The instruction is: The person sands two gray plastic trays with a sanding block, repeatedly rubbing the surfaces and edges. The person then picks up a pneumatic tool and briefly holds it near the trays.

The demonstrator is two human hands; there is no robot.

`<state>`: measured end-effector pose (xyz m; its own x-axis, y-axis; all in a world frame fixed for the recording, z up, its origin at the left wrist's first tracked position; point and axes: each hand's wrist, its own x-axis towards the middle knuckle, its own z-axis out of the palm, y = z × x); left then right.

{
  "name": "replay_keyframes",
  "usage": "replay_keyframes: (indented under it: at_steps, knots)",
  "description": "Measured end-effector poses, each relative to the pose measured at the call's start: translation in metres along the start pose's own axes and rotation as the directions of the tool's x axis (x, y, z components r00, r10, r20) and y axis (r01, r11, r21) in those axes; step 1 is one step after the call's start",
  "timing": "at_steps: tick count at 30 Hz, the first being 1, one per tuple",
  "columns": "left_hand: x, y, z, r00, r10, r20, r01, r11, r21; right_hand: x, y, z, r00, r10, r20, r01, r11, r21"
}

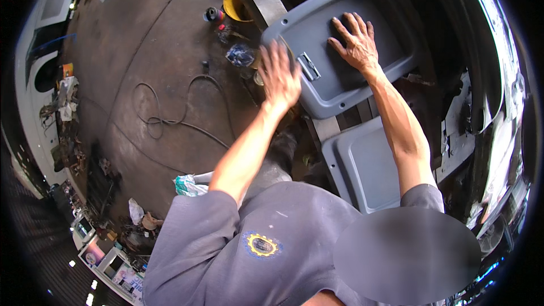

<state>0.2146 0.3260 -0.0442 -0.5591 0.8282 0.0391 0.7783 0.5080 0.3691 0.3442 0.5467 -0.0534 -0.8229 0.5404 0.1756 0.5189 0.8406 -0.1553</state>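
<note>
A grey moulded plastic panel (391,22), shallow like a tray and with rounded corners, lies on a metal frame (262,0). My right hand (357,45) rests on its recessed face, fingers spread. My left hand (279,76), slightly blurred, is at the panel's left edge with its fingers stretched out; whether it touches the panel I cannot tell. Beside that hand a small metal latch or hinge (309,66) is set in the panel. A second, similar grey panel (368,164) lies nearer to me, under my right forearm. Neither hand holds anything.
Left of the frame, a yellow bucket (233,4), a small can (213,15) and a crumpled blue plastic bag (240,55) are on the dark floor. A black cable (153,120) loops across it. A glossy vehicle body (513,79) borders the right side.
</note>
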Motion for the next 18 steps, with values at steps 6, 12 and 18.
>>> replay_keyframes:
  at_steps: [6,12,18]
  knots:
    - [0.140,-0.016,0.006,0.994,-0.079,0.078,0.067,0.986,0.150,0.003,-0.006,0.000,1.000,0.004,0.013,-0.004,1.000,0.026]
    - [0.176,0.106,0.054,0.976,0.204,0.074,-0.216,0.947,0.236,0.007,-0.002,0.005,0.989,0.118,0.087,-0.131,0.979,0.155]
    - [0.149,0.044,0.013,0.857,0.495,0.142,-0.506,0.860,0.062,-0.006,0.001,0.002,0.996,0.085,0.003,-0.085,0.990,0.115]
